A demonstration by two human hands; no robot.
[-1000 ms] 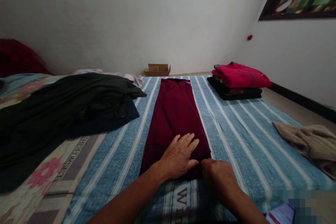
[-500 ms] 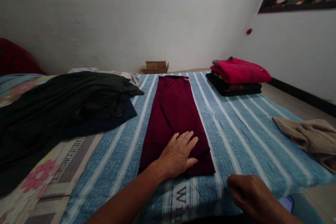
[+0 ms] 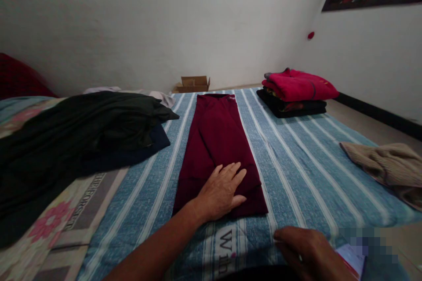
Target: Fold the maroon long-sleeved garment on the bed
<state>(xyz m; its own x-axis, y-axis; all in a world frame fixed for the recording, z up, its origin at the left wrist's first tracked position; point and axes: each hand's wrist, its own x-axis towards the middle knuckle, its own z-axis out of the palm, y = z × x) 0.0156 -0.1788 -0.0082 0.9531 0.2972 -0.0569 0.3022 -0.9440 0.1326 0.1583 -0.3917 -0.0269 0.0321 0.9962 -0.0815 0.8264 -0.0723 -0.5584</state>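
A maroon garment (image 3: 219, 136) lies in a long folded strip down the middle of the bed, its narrow end away from me. My left hand (image 3: 222, 191) rests flat on the near part of it, palm down with fingers spread. Low on the right, my right hand (image 3: 305, 246) hovers near the bed's front edge, apart from the garment. Its fingers point left, loosely bent, and I see nothing held in them. A lit phone (image 3: 352, 258) shows just beyond that wrist, partly blurred out.
Dark green clothing (image 3: 99, 118) is heaped on the left over a navy piece (image 3: 160, 140). At back right sits a folded stack topped by a pink-red garment (image 3: 300, 85). A beige ribbed cloth (image 3: 385, 160) lies at the right edge. Behind the bed is a cardboard box (image 3: 194, 83).
My right hand has moved slightly left and its fingers have loosened from a more fist-like shape. My left hand stays on the maroon garment. The view has shifted a little.
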